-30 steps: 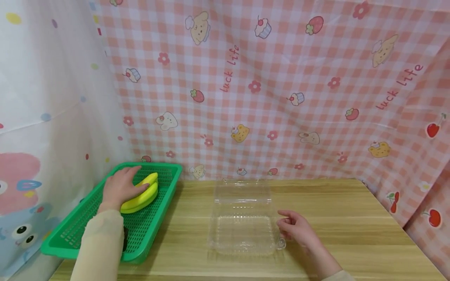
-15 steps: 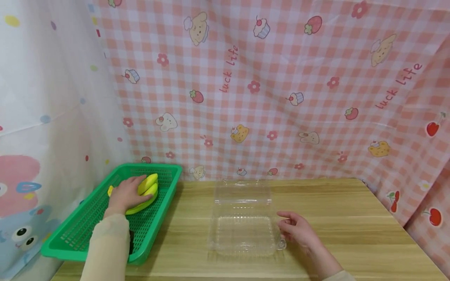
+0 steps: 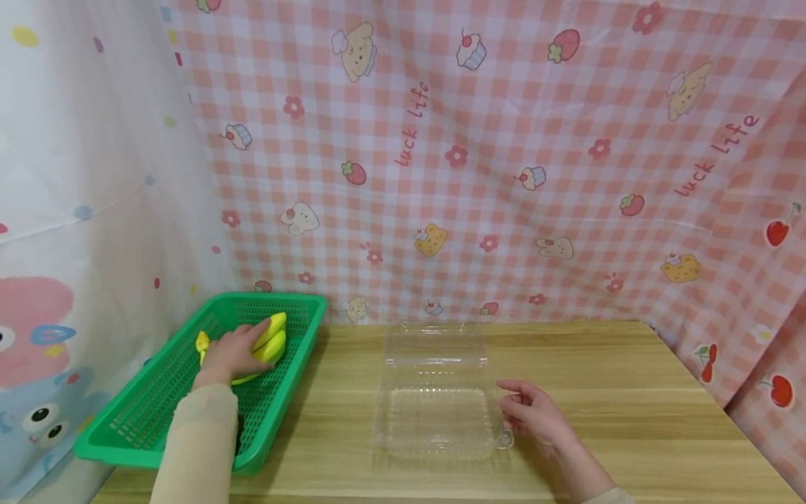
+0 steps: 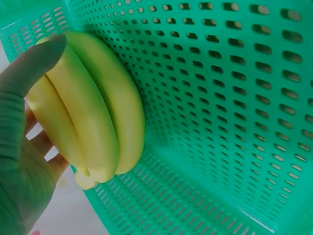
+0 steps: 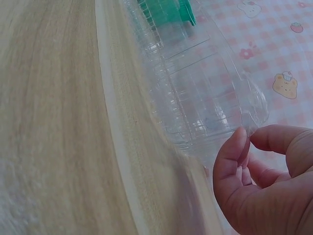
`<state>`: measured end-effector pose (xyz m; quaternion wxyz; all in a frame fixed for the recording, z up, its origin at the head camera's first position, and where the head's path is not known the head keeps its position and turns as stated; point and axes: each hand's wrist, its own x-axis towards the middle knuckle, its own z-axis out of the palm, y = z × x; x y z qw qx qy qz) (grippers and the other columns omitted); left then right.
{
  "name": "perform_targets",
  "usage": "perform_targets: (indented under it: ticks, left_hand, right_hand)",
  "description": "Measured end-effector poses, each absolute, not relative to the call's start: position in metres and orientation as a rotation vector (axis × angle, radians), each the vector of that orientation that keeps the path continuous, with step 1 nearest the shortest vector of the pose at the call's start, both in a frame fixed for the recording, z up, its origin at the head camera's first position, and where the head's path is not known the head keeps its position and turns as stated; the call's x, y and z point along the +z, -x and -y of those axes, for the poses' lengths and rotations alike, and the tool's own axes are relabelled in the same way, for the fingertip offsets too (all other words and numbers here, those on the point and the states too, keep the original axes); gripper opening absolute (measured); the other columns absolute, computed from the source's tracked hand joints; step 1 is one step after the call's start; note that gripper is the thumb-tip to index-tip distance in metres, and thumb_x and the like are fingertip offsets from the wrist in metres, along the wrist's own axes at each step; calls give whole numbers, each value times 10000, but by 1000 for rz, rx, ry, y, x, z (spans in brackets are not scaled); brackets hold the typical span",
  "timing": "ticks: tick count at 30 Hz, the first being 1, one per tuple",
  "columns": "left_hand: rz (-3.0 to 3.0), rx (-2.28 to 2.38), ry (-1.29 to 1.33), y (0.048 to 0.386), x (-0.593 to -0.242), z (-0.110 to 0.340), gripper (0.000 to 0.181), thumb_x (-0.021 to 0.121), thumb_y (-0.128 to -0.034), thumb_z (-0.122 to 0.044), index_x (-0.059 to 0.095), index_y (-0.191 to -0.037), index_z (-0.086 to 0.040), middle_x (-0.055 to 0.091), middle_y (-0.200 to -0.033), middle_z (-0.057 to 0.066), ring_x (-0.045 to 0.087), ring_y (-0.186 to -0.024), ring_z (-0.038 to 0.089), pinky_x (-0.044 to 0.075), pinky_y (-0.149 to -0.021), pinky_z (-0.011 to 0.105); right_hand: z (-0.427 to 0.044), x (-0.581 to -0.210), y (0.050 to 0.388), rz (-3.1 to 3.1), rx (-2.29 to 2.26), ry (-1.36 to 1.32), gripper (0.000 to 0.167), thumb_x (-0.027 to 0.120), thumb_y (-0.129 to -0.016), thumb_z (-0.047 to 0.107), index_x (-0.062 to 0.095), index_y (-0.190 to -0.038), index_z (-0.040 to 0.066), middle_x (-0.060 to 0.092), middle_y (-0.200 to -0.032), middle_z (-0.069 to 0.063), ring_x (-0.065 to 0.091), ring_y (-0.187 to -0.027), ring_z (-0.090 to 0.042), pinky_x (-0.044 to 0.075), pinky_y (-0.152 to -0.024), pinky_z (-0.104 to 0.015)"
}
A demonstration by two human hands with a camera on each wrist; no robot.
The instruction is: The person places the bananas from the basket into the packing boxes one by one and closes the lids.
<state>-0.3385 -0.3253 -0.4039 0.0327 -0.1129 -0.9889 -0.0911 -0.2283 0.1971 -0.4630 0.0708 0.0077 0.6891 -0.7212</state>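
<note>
A bunch of yellow bananas (image 3: 271, 348) (image 4: 83, 107) lies in the green basket (image 3: 277, 413) (image 4: 195, 88) at the left. My left hand (image 3: 234, 353) (image 4: 24, 152) grips the bunch, with the thumb across one side and the other fingers partly hidden behind it. On the table stands a clear plastic box (image 3: 441, 420) (image 5: 195, 93) with its lid folded back toward the cloth. At the box's right edge, my right hand (image 3: 538, 420) (image 5: 269, 181) pinches the rim between thumb and finger.
A dark object, mostly hidden by the left sleeve, shows in the basket (image 3: 240, 428). The wooden table (image 3: 630, 399) extends right of the box. A pink checked cloth (image 3: 504, 126) hangs behind, and a white patterned curtain (image 3: 113, 140) hangs at the left.
My left hand has moved right and slightly down over the bananas, and the yellow stem end has come into view beside it. My right hand and the box have stayed put.
</note>
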Motion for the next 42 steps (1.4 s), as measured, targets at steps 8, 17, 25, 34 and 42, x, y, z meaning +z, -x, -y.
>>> perform_targets:
  ticks: [8, 17, 25, 34, 42]
  left_hand:
    - [3066, -359, 366, 336, -401, 320, 941, 848, -733, -191, 336, -1499, 0, 483, -1303, 352, 567, -1039, 481, 492, -819, 624]
    - [3057, -447, 378, 337, -402, 318, 873, 862, -731, -216, 391, -1424, 29, 590, -1185, 248, 573, -961, 352, 488, -830, 562]
    - [3123, -420, 364, 335, -402, 316, 1022, 876, -686, -246, 311, -1504, -9, 616, -1125, 209, 576, -923, 325, 501, -774, 531]
    - [3131, -391, 321, 336, -402, 315, 692, 768, -667, -230, 427, -1235, -28, 518, -795, 55, 498, -676, 231, 425, -554, 374]
    - [3067, -370, 336, 336, -395, 316, 776, 741, -676, -268, 386, -1314, -5, 528, -792, 53, 499, -657, 228, 415, -545, 361]
  right_hand:
    - [-197, -463, 228, -2074, -2179, -40, 494, 550, -958, -37, 350, -1390, -170, 524, -845, -24, 524, -685, -95, 482, -580, -203]
    - [-199, -464, 228, -2050, -2191, -23, 505, 549, -961, -28, 336, -1396, -172, 517, -855, -19, 524, -698, -91, 486, -595, -200]
    - [-200, -464, 227, -2062, -2186, -25, 499, 541, -963, -31, 339, -1396, -173, 516, -859, -30, 514, -698, -104, 461, -582, -206]
    - [-199, -463, 228, -2046, -2197, -40, 495, 539, -956, -36, 339, -1387, -176, 502, -858, -27, 516, -697, -91, 477, -588, -193]
    - [-197, -465, 231, -2061, -2197, -61, 473, 542, -955, -48, 366, -1377, -170, 498, -847, -30, 517, -692, -98, 486, -583, -198]
